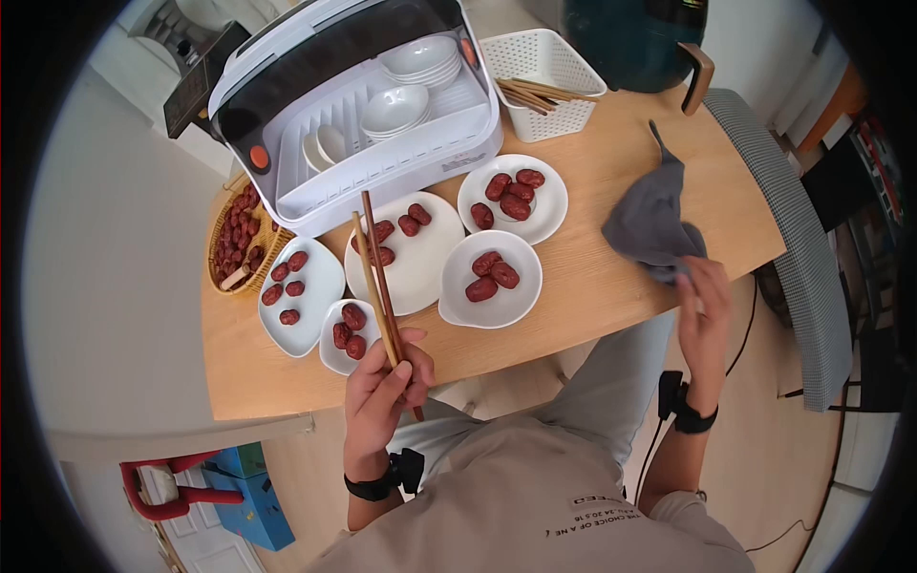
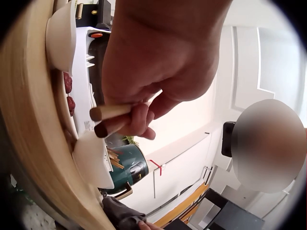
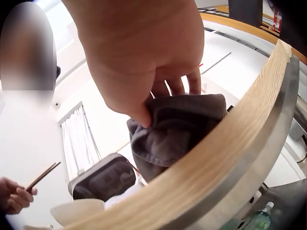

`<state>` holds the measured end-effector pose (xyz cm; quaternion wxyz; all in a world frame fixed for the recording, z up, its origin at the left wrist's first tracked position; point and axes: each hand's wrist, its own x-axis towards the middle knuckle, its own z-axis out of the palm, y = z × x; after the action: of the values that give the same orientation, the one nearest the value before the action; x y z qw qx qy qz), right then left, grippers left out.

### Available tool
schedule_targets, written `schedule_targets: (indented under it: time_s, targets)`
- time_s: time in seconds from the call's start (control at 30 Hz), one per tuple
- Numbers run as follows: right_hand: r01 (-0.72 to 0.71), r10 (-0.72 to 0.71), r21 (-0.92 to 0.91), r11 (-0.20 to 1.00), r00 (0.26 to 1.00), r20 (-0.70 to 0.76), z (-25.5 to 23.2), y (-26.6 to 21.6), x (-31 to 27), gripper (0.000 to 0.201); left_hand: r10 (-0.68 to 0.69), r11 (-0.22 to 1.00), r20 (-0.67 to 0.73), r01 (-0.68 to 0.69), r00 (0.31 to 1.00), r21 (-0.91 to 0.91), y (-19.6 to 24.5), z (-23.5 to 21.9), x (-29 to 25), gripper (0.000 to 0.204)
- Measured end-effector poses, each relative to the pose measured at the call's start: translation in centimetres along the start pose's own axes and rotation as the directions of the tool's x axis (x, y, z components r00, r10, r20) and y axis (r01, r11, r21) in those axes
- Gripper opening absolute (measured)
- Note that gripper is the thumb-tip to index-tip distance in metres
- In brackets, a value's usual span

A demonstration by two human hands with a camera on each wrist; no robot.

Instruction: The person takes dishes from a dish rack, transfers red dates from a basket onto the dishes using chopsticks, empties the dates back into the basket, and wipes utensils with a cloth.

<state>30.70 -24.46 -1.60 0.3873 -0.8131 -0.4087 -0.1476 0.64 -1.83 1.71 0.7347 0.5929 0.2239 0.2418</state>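
Note:
My left hand (image 1: 387, 387) grips a pair of chopsticks (image 1: 383, 277), one pale and one dark brown, tips pointing up and away. They pass over the left side of a large white plate (image 1: 430, 263) with several dried red dates on it. Just left of that hand is a small white bowl (image 1: 329, 336) holding 3 dates. At the table's right front edge my right hand (image 1: 704, 310) pinches the near end of a dark grey cloth (image 1: 651, 212). The right wrist view shows the thumb against one side of the cloth (image 3: 163, 146), with the other fingers partly hidden behind it.
More dates lie on a pale plate (image 1: 323, 277), a round plate (image 1: 547, 218), in a white bowl (image 1: 517, 299) and a wicker basket (image 1: 214, 263). Behind stand a lidded dish box (image 1: 482, 129), a white basket (image 1: 565, 116) with chopsticks, and a teal appliance (image 1: 626, 43).

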Motion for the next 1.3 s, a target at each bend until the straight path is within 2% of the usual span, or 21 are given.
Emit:
schedule_targets:
  time_s: [0.03, 0.17, 0.23, 0.27, 0.3, 0.37, 0.5, 0.57, 0.6, 0.67, 0.73, 0.83, 0.87, 0.9, 0.93, 0.97, 1.03, 1.1, 1.17, 1.23, 1.3]
  targets:
    - [-0.167, 0.184, 0.166, 0.972, 0.978, -0.093, -0.4, -0.4, -0.6, 0.012, 0.014, 1.0, 0.005, -0.014, 1.0, 0.025, 0.2, 0.1, -0.3, 0.038]
    - [-0.298, 0.381, 0.393, 0.87, 0.912, -0.152, -3.9, -0.6, -2.5, 0.019, -0.022, 0.994, -0.001, 0.022, 1.0, 0.109, 1.5, 1.0, -0.5, 0.039]
    - [-0.176, 0.4, 0.9, 0.4, 0.917, 0.001, -6.2, 0.2, -3.6, 0.025, -0.062, 0.987, 0.105, 0.045, 0.993, 0.156, 2.1, 1.7, -0.5, 0.037]
    - [-0.178, 0.404, 0.9, 0.399, 0.915, 0.001, -6.3, 0.4, -3.9, 0.025, -0.116, 0.975, 0.159, 0.082, 0.98, 0.209, 2.3, 1.9, -0.6, 0.036]
    - [-0.169, 0.357, 0.916, 0.363, 0.934, 0.031, -6.3, -0.1, -5.4, 0.024, -0.123, 0.974, 0.163, 0.087, 0.979, 0.21, 2.0, 2.1, -0.5, 0.036]
    - [-0.153, 0.253, 0.944, 0.292, 0.964, 0.078, -3.8, -3.7, -5.0, 0.023, -0.121, 0.947, 0.482, -0.044, 0.868, 0.318, 1.1, 2.9, -0.1, 0.039]
    - [-0.14, 0.026, 0.981, 0.13, 0.99, 0.138, 2.4, -12.1, -2.9, 0.024, -0.263, 0.889, 0.598, -0.05, 0.757, 0.455, 1.0, 6.0, 0.9, 0.036]
    - [-0.149, -0.09, 0.988, 0.045, 0.984, 0.152, 2.4, -11.8, -4.4, 0.025, -0.105, 0.993, 0.618, 0.051, 0.779, 0.104, -0.7, 5.5, 0.3, 0.045]
    - [-0.15, -0.082, 0.988, 0.043, 0.985, 0.153, 2.0, -11.5, -4.6, 0.025, -0.101, 0.924, 0.551, -0.127, 0.828, 0.361, -1.5, 5.1, -0.1, 0.051]
    - [-0.042, -0.181, 0.886, 0.462, 0.974, 0.14, 1.2, -10.5, -4.7, 0.023, -0.093, 0.883, 0.612, -0.219, 0.785, 0.415, -2.1, 3.9, -0.5, 0.052]
    - [-0.081, -0.073, 0.879, 0.47, 0.989, 0.13, 1.5, -10.9, -5.5, 0.024, -0.004, 0.795, 0.669, -0.403, 0.744, 0.453, -0.7, 5.5, 0.2, 0.052]
    - [-0.108, 0.136, 0.847, 0.52, 0.99, 0.043, 2.1, -11.4, -6.7, 0.023, 0.094, 0.737, 0.676, -0.507, 0.731, 0.447, 0.1, 6.8, 0.6, 0.047]
    - [-0.085, 0.222, 0.823, 0.562, 0.974, -0.051, 2.2, -11.4, -7.0, 0.021, 0.089, 0.746, 0.671, -0.496, 0.736, 0.445, 0.3, 6.8, 0.5, 0.047]
    - [-0.095, 0.223, 0.821, 0.563, 0.974, -0.041, 2.1, -11.0, -7.5, 0.021, -0.084, 0.783, 0.661, -0.361, 0.746, 0.507, 0.7, 6.6, 0.5, 0.042]
    - [-0.201, 0.348, 0.73, 0.653, 0.936, -0.053, 1.8, -10.1, -8.0, 0.028, -0.254, 0.792, 0.64, -0.224, 0.725, 0.568, 0.9, 6.2, 0.4, 0.038]
    - [-0.313, 0.462, 0.626, 0.714, 0.882, -0.087, 1.4, -9.3, -8.4, 0.036, -0.256, 0.793, 0.638, -0.22, 0.726, 0.568, 1.0, 5.8, 0.3, 0.038]
    - [-0.197, 0.369, 0.598, 0.777, 0.912, -0.179, -0.5, -7.6, -6.3, 0.044, -0.29, 0.815, 0.592, -0.13, 0.752, 0.565, 1.4, 4.8, -0.1, 0.032]
    - [-0.319, 0.593, 0.626, 0.711, 0.75, -0.293, -2.8, -5.8, -3.3, 0.046, -0.209, 0.872, 0.594, -0.127, 0.777, 0.473, 1.2, 1.7, -1.3, 0.029]
    - [-0.074, 0.869, 0.986, 0.148, 0.485, -0.094, -3.3, -6.9, -0.3, 0.042, -0.17, 0.972, 0.269, 0.117, 0.948, 0.202, 1.4, -0.6, -2.9, 0.024]
    - [-0.099, 0.775, 0.995, 0.005, 0.629, 0.058, -3.4, -6.6, -1.5, 0.046, -0.066, 0.998, 0.203, 0.061, 0.977, 0.03, 0.9, 0.7, -2.8, 0.02]
    - [-0.101, 0.716, 0.992, -0.082, 0.686, 0.129, -0.9, -9.5, -2.8, 0.046, 0.031, 0.991, 0.118, -0.015, 0.993, -0.134, 0.3, 2.7, -2.0, 0.017]
